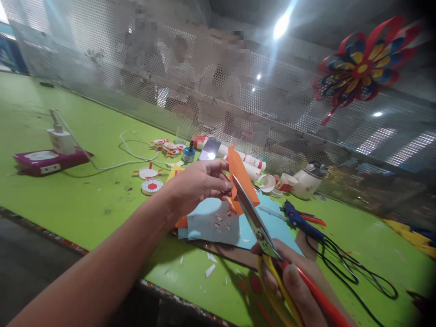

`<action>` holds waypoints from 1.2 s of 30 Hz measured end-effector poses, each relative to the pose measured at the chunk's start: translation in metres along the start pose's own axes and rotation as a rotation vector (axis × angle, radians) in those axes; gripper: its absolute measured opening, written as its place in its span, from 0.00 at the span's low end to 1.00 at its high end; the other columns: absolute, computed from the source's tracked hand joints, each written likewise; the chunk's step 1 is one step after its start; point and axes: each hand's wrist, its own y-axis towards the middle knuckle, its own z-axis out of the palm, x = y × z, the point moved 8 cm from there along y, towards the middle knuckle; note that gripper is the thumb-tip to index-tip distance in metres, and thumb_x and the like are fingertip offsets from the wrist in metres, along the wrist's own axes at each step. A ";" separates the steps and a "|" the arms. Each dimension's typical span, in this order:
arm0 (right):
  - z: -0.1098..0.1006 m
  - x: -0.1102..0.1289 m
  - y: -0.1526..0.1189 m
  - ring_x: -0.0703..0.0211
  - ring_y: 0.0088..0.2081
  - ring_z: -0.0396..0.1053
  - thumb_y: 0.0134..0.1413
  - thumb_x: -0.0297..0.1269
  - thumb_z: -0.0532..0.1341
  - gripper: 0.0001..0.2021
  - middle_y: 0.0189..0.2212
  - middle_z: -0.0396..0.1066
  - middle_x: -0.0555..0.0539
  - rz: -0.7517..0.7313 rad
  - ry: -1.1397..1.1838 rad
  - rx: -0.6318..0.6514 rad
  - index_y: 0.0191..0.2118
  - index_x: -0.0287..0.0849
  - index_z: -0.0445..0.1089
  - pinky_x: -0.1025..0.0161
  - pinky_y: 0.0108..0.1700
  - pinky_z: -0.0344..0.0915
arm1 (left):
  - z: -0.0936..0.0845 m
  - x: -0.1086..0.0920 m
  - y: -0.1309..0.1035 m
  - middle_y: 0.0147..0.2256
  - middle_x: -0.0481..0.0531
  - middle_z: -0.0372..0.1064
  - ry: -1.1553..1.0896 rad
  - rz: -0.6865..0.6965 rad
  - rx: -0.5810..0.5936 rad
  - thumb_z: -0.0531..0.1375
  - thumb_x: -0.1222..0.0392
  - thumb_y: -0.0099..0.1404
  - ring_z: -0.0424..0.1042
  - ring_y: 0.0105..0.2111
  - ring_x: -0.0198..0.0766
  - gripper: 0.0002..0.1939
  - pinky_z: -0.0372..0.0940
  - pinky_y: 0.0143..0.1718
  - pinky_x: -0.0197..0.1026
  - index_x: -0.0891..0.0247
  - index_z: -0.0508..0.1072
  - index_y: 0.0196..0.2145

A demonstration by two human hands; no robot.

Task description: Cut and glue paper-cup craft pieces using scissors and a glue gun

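Note:
My left hand pinches a piece of orange paper by its left side, above the table. A pair of scissors with red and yellow handles is in my right hand, its thumb and fingers around the handles. The blades point up and left, with their tips at the orange paper. They look close together, and I cannot tell whether paper lies between them. Beneath the paper lie light blue sheets with small red and white scraps on top.
A blue glue gun with a black cord lies at right, near red-handled pliers. Behind are a white jug, paper rolls and a phone. At left sits a purple power strip with a charger. White scraps dot the green table.

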 end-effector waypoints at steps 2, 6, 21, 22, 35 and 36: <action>0.004 -0.001 0.002 0.57 0.22 0.67 0.59 0.64 0.43 0.31 0.18 0.68 0.48 0.007 0.025 0.062 0.41 0.43 0.72 0.64 0.27 0.64 | 0.001 -0.001 0.000 0.22 0.46 0.70 0.005 0.008 0.009 0.63 0.74 0.50 0.68 0.23 0.31 0.13 0.61 0.28 0.37 0.67 0.73 0.35; 0.006 -0.001 0.005 0.58 0.23 0.67 0.58 0.65 0.42 0.32 0.20 0.68 0.47 0.008 0.035 0.116 0.41 0.42 0.70 0.64 0.27 0.63 | 0.001 -0.001 0.001 0.22 0.46 0.70 0.011 0.016 -0.007 0.64 0.73 0.49 0.69 0.23 0.31 0.15 0.62 0.29 0.37 0.67 0.72 0.37; 0.007 -0.005 0.006 0.59 0.22 0.63 0.55 0.68 0.42 0.34 0.18 0.64 0.49 0.016 0.040 0.115 0.38 0.43 0.70 0.65 0.26 0.61 | -0.001 0.001 0.000 0.20 0.46 0.68 0.037 0.016 -0.056 0.64 0.74 0.49 0.69 0.23 0.33 0.18 0.61 0.30 0.40 0.69 0.72 0.40; 0.007 -0.006 0.006 0.59 0.22 0.63 0.55 0.68 0.42 0.34 0.18 0.64 0.49 0.020 0.040 0.109 0.39 0.43 0.70 0.65 0.26 0.61 | -0.001 0.001 0.000 0.21 0.46 0.68 0.037 0.015 -0.050 0.64 0.74 0.49 0.68 0.23 0.33 0.18 0.61 0.30 0.40 0.69 0.72 0.40; 0.005 -0.003 0.004 0.58 0.22 0.66 0.57 0.65 0.45 0.31 0.18 0.67 0.48 0.053 0.056 0.072 0.37 0.42 0.72 0.63 0.28 0.62 | -0.002 0.001 0.000 0.20 0.46 0.69 0.025 -0.010 -0.052 0.64 0.74 0.49 0.69 0.21 0.32 0.15 0.60 0.27 0.38 0.68 0.72 0.37; 0.005 -0.003 0.004 0.58 0.22 0.65 0.57 0.65 0.45 0.31 0.18 0.67 0.48 0.053 0.057 0.073 0.37 0.42 0.72 0.63 0.28 0.62 | -0.002 0.000 0.000 0.20 0.46 0.68 0.028 -0.013 -0.057 0.63 0.74 0.49 0.68 0.21 0.32 0.16 0.61 0.27 0.38 0.68 0.72 0.38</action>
